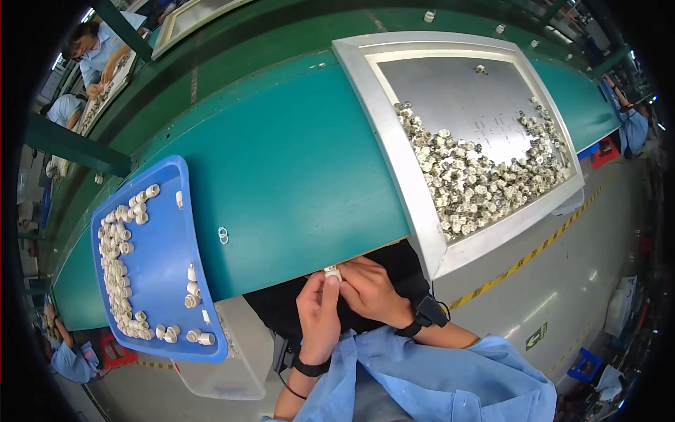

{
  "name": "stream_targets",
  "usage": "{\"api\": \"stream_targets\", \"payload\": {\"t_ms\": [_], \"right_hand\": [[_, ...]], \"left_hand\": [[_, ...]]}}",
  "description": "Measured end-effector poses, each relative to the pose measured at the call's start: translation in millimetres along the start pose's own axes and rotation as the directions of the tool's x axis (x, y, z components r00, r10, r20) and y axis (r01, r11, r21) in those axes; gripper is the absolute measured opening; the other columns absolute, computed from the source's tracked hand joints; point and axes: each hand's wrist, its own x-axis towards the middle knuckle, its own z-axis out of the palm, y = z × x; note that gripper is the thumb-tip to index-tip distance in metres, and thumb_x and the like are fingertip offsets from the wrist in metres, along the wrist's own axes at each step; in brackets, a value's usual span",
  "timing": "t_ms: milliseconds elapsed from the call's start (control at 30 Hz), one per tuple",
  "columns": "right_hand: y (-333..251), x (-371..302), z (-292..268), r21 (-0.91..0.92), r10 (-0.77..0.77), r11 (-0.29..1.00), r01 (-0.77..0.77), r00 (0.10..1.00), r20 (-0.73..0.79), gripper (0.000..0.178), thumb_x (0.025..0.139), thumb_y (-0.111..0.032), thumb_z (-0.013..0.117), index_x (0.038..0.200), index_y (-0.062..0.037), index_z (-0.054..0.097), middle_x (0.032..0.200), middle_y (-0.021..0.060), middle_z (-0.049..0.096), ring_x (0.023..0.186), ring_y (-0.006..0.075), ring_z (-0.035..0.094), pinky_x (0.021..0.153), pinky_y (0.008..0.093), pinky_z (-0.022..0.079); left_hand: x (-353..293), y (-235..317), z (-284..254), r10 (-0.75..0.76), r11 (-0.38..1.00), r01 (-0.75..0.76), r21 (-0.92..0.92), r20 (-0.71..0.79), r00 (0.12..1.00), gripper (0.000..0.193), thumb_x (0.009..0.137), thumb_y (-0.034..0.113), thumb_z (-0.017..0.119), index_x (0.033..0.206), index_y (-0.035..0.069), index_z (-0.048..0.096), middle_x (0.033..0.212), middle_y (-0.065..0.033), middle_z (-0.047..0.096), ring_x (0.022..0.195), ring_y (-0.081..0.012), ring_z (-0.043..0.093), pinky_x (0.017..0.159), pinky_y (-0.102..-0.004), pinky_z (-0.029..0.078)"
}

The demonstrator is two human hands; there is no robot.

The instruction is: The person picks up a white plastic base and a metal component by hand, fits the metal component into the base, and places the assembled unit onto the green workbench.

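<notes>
Both my hands meet at the near edge of the green table, closed around one small white plastic fitting [332, 271]. My left hand [320, 309] pinches it with the thumb on top. My right hand [369, 287] grips it from the other side, and its fingers partly hide it. To the left, a blue tray [165, 260] holds many white cylindrical fittings [116, 264], mostly along its far left side. On the right lies a metal-framed tray [415, 190] with a heap of small white and metallic parts [478, 179].
Two thin white rings [223, 235] lie on the green table [295, 162] between the trays. A clear plastic bin [225, 373] stands below the blue tray. Co-workers in blue [105, 53] sit at the far left and at both ends. A green conveyor [267, 49] runs behind.
</notes>
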Motion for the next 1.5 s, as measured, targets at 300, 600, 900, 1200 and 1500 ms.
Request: {"api": "stream_targets", "payload": {"t_ms": [300,600,900,1200,1500], "right_hand": [[-51.2,-6.1,-65.9,0.405,0.062,0.905,-0.129,0.983,0.174,0.022,0.092,-0.009,0.067,0.111,0.0005,0.068,0.12,0.0142,0.065,0.106,0.0288,0.062,0.089,0.0386,0.049],[-111.8,36.8,-167.1,0.182,-0.134,0.98,0.074,0.929,0.344,0.028,0.082,-0.005,0.08,0.109,-0.0014,0.07,0.109,0.0137,0.068,0.094,0.0261,0.065,0.081,0.0362,0.051],[9.0,304.9,-244.2,-0.448,0.049,0.894,-0.026,0.998,0.041,0.025,0.088,-0.02,0.073,0.105,-0.0017,0.068,0.09,0.0034,0.068,0.078,0.0127,0.06,0.074,0.0302,0.049],[187.3,444.3,-217.5,-0.776,0.253,0.585,-0.235,0.962,-0.1,0.047,0.082,-0.044,0.071,0.115,-0.0104,0.072,0.106,0.0089,0.075,0.103,0.0294,0.07,0.087,0.0383,0.052],[169.8,405.7,-223.9,-0.828,0.154,0.52,-0.209,0.977,-0.15,0.065,0.083,-0.055,0.073,0.128,-0.0085,0.064,0.11,0.0105,0.073,0.102,0.0253,0.07,0.086,0.0368,0.054]], "left_hand": [[-38.5,20.0,3.5,0.032,0.999,-0.022,-0.032,0.389,0.921,0.026,0.099,0.021,0.056,0.104,-0.004,0.062,0.1,-0.0083,0.064,0.092,-0.0142,0.058,0.084,-0.0287,0.046],[-29.2,77.0,19.7,0.387,0.771,-0.605,0.199,0.608,0.693,0.024,0.088,0.019,0.066,0.099,-0.002,0.065,0.098,-0.0161,0.068,0.094,-0.03,0.065,0.086,-0.0378,0.049],[20.1,111.4,-23.4,0.702,0.424,-0.711,0.56,0.293,0.649,0.015,0.086,0.008,0.06,0.096,-0.003,0.061,0.09,-0.0168,0.065,0.089,-0.0314,0.062,0.081,-0.0409,0.049],[35.2,125.0,-40.4,0.57,0.428,-0.658,0.62,0.38,0.729,0.009,0.083,0.002,0.059,0.092,-0.001,0.061,0.087,-0.0141,0.066,0.078,-0.0297,0.062,0.075,-0.0396,0.047],[25.6,158.2,-78.9,0.405,0.049,-0.695,0.717,0.622,0.67,0.018,0.073,0.004,0.072,0.09,0.001,0.066,0.09,-0.0102,0.066,0.079,-0.0289,0.064,0.073,-0.0402,0.047]]}}
